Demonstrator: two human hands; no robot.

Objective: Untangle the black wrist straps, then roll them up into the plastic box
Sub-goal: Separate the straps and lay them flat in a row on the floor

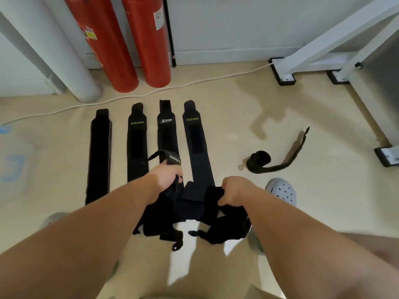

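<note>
Several black wrist straps [99, 154] lie flat and side by side on the beige floor, some with printed logos. Below them a tangled clump of black straps [190, 214] hangs between my hands. My left hand [166, 178] grips one strap of the clump, whose labelled end [172, 158] sticks up above my fist. My right hand [235, 194] grips another black piece at the clump's right side. A partly rolled black strap [259, 159] lies on the floor to the right, its tail trailing away. No plastic box shows clearly in view.
Two red cylinders [138, 44] and a grey pipe [64, 61] stand against the wall at the back. A white cable [151, 91] runs across the floor. A white frame with black feet [282, 72] stands at right. A grey clog [280, 189] is near my right hand.
</note>
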